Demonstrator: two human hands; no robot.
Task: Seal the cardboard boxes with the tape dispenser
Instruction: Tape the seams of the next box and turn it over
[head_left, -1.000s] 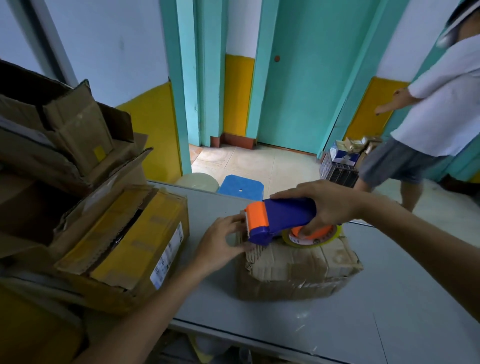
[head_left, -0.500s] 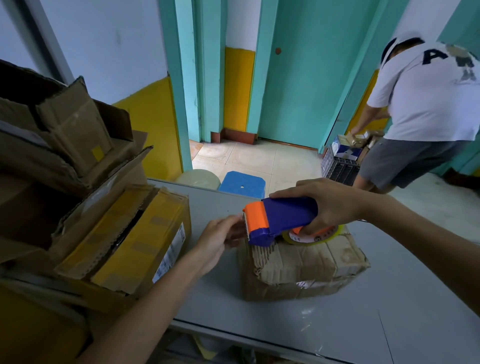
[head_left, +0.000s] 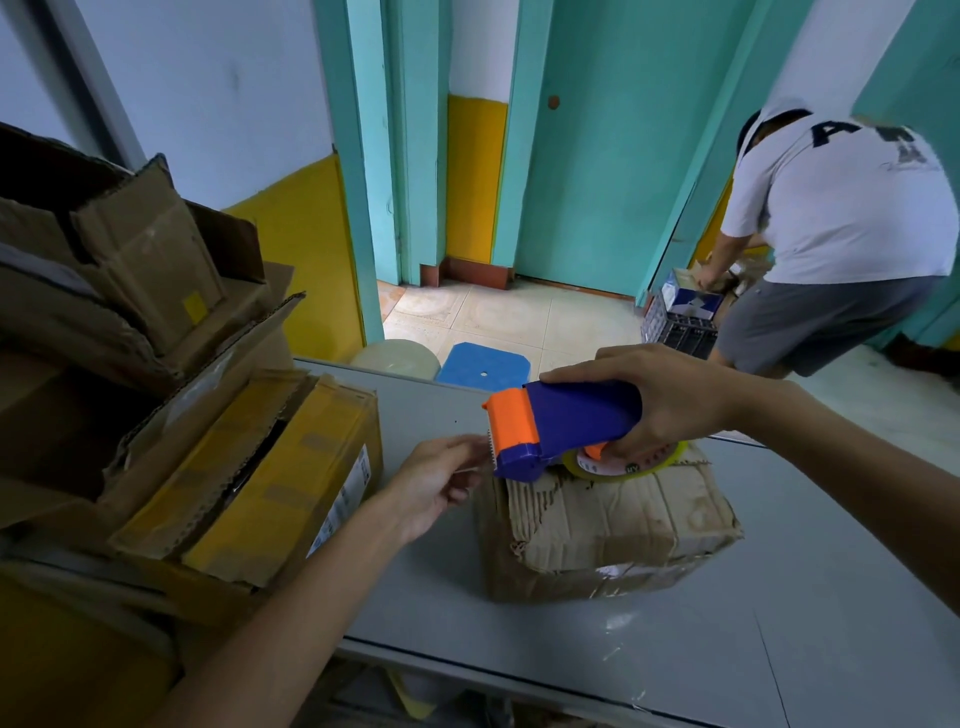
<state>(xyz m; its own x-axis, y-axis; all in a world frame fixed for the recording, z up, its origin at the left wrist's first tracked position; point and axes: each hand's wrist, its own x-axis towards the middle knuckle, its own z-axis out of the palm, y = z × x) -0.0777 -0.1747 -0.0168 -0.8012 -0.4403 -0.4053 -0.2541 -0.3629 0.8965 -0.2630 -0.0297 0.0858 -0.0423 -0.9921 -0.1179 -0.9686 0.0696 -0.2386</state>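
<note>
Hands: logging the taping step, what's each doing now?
Left hand: fingers at the tape dispenser's orange end; grip cannot be told.
Right hand: holding the tape dispenser.

The left hand (head_left: 441, 483) is off the 9 o'clock end of the cardboard box (head_left: 613, 525), where it pressed a second ago. It now hovers just beside it, fingertips at the toothed orange edge of the tape dispenser (head_left: 566, 421). At 2 o'clock the person in the white shirt (head_left: 841, 208) now bends low over the crate (head_left: 680, 332), back turned.

I see my right hand (head_left: 670, 410) gripping the tape dispenser (head_left: 566, 426) on the cardboard box (head_left: 613, 525). My left hand (head_left: 436, 483) has its fingertips (head_left: 470, 448) just beside the orange cutter (head_left: 511, 421).
</note>
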